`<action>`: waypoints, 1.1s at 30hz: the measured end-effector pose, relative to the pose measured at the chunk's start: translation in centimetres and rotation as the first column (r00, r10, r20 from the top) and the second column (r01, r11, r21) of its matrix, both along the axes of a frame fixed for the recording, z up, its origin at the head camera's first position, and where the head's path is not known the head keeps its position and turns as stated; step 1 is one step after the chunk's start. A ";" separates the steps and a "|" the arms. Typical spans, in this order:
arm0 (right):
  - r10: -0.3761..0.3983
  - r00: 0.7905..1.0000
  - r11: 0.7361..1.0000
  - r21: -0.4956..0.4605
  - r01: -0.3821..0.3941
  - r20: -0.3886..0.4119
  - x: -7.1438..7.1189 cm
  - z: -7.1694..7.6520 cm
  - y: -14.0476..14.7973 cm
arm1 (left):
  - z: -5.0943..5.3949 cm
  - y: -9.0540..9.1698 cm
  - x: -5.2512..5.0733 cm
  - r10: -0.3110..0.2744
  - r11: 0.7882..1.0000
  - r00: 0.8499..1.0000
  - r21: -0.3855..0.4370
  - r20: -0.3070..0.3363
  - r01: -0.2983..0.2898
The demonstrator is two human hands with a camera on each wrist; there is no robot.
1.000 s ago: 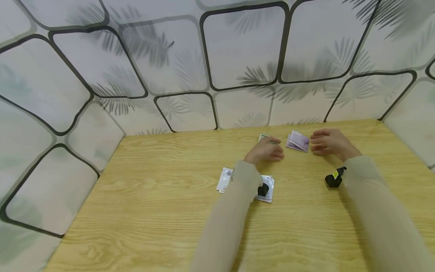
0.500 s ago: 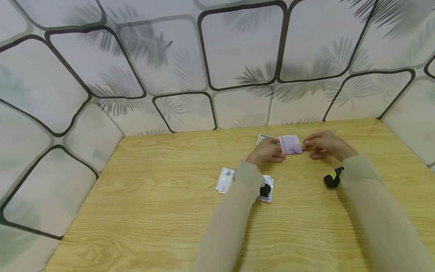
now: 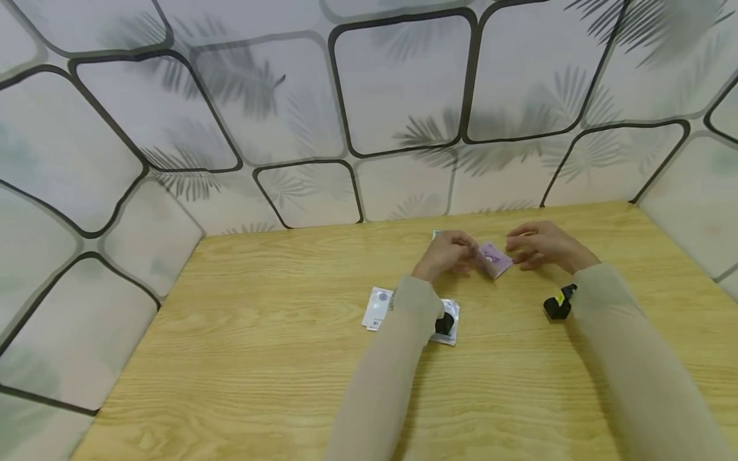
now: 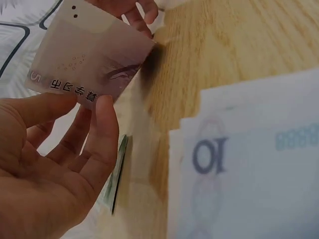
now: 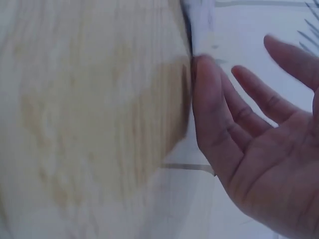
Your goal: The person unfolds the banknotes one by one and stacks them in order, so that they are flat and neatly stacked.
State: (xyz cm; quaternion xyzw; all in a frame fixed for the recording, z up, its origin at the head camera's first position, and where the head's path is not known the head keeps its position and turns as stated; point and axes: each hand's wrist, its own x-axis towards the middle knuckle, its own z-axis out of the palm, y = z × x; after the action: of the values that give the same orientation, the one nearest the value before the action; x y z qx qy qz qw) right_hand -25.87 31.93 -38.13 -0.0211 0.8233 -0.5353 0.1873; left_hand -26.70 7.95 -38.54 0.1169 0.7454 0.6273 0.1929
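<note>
Half a second ago the purple note [image 3: 496,258] sat nearly square to the person; now it has swung to a slant, with its near corner pointing towards six o'clock. Taking that note as the middle of a dial, with twelve towards the patterned wall [image 3: 288,128], I see the left hand [image 3: 444,255] at nine o'clock. Its fingers are bent and nearly closed, pinching the note's edge against the thumb, and the note stands tilted in that hold above the wooden table [image 3: 259,358]. At three o'clock the right hand [image 3: 544,246] is half open, its fingers parted and loosely bent, with nothing in its grasp that I can see. Its fingertips are right by the note's other side, though I can't tell whether they touch.

Partly hidden behind the left hand, a green note [image 3: 436,234] lies at ten o'clock. Some pale paper [image 3: 377,307] lies at eight, beside the left sleeve [image 3: 383,384], and a pale stack [image 3: 453,320] shows past that sleeve at seven. Near four o'clock, a black device [image 3: 558,307] with a yellow patch sits against the right sleeve [image 3: 651,365].
</note>
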 end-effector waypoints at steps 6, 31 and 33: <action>0.021 0.999 0.999 0.023 -0.022 0.034 0.0 0.0 -0.4 | 0.2 -0.3 0.0 -0.057 0.996 0.998 0.069 0.005 0.057; -0.149 0.989 0.956 -0.257 0.144 -0.002 1.4 1.4 -0.5 | 0.5 -3.8 0.0 0.028 0.985 0.999 0.170 0.046 -0.036; -0.153 0.988 0.945 -0.290 0.149 0.007 1.5 1.6 -0.6 | 0.6 -4.0 0.0 0.050 0.984 0.998 0.171 0.030 -0.055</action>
State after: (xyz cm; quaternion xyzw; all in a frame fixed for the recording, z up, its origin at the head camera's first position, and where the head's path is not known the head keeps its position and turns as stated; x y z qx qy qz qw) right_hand -24.35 31.31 -36.53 0.0106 0.7365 -0.6629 0.1343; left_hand -26.68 3.94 -37.92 0.1056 0.6887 0.6956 0.1749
